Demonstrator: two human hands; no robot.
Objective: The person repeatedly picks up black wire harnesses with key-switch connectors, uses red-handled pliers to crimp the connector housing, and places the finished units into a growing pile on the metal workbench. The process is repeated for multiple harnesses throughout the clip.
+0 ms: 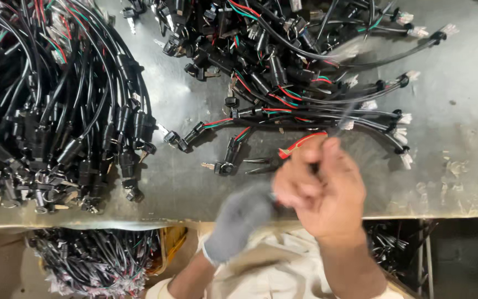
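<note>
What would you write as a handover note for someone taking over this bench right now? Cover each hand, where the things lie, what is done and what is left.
Left hand: grey glove, blurred, closed against the right.
Right hand: bare, pinching a cable with red wires over the metal table.
Sorted bundle of black cables lies at left; loose pile at top centre. More cables sit in a bin below the table edge.
Done: the left bundle looks gathered.
Left: the loose pile, seemingly.

I am seeing one cable heap (67,105) lying left on the table (460,177), another heap (294,66) behind my hands, a third (95,260) lying below the table edge.
</note>
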